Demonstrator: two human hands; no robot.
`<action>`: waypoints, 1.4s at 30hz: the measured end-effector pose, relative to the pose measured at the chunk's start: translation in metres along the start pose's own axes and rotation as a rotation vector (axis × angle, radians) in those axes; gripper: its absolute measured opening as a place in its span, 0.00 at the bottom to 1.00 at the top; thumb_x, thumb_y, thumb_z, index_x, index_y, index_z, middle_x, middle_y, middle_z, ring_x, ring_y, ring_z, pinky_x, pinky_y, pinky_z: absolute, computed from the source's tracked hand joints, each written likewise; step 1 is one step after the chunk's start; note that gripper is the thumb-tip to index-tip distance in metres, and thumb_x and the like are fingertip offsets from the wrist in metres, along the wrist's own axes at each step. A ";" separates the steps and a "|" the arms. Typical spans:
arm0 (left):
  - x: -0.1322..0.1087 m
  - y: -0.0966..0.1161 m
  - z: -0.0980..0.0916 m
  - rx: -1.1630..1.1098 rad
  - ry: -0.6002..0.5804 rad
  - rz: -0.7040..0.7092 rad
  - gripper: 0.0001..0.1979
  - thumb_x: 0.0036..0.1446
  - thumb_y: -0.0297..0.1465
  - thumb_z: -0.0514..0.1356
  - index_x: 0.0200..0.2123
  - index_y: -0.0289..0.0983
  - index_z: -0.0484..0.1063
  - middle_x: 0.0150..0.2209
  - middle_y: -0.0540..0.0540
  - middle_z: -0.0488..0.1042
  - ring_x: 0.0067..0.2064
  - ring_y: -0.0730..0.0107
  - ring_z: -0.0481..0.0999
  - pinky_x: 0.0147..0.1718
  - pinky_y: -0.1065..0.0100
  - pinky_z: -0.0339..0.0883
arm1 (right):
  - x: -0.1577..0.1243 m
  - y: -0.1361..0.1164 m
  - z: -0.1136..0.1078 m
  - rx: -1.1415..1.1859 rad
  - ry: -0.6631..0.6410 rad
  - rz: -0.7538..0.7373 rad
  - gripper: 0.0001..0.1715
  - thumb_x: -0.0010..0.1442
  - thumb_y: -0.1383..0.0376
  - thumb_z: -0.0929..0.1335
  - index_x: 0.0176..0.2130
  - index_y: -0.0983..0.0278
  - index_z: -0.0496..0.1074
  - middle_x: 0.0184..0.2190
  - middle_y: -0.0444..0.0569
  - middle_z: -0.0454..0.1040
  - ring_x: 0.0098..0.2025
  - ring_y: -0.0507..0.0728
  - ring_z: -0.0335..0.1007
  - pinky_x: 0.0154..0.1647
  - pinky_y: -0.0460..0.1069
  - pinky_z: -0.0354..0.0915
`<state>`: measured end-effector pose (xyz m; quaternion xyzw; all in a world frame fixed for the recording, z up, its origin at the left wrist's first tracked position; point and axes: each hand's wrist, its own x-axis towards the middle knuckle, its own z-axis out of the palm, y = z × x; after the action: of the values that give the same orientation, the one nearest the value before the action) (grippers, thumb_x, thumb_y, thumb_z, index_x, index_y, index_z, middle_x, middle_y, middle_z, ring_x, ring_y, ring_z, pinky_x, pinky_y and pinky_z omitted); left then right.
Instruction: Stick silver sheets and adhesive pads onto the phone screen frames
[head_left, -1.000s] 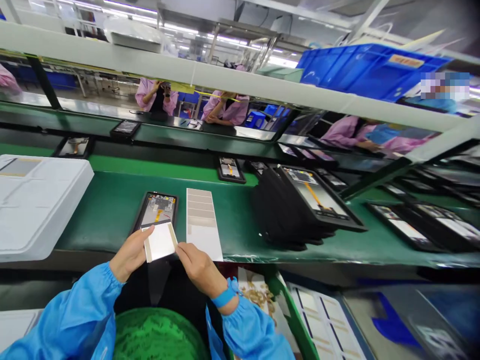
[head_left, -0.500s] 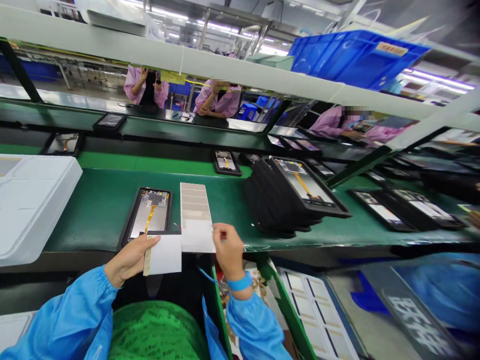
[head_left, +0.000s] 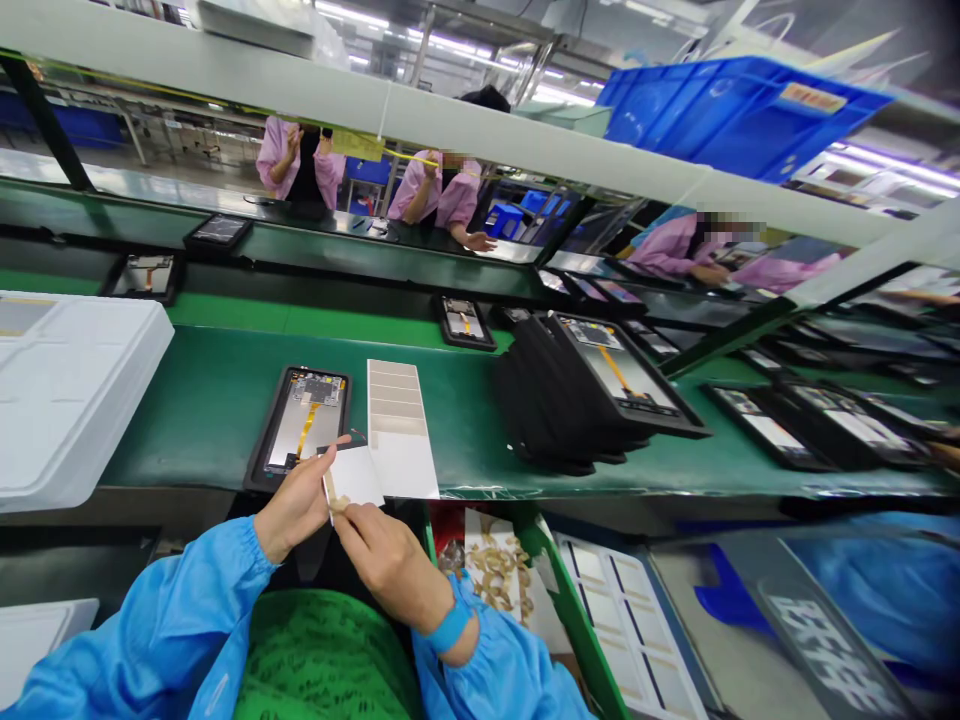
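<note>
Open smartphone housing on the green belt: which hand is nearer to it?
Left. The left hand reaches over the lower right corner of the open smartphone housing; the right hand is farther off, below and to the right of it.

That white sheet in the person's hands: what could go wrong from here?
The white sheet, pinched between the left hand and right hand, is right beside the open phone. If it slipped, it might land on the exposed circuit board or orange ribbon cable. Bare fingers working this close could also snag that ribbon or smudge the board.
</note>
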<state>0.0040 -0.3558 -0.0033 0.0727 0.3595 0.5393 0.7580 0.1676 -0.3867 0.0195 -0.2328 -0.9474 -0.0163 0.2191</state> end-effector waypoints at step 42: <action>-0.037 0.023 -0.082 0.417 0.111 0.286 0.26 0.56 0.42 0.66 0.56 0.37 0.73 0.51 0.40 0.77 0.53 0.54 0.75 0.54 0.58 0.67 | 0.023 0.000 0.047 1.337 0.049 0.823 0.28 0.70 0.53 0.62 0.64 0.60 0.59 0.44 0.52 0.79 0.44 0.59 0.78 0.48 0.56 0.73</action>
<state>-0.0707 -0.4018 -0.0343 0.2477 0.4900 0.5583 0.6219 0.1300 -0.3710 -0.0129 -0.3834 -0.5888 0.6346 0.3219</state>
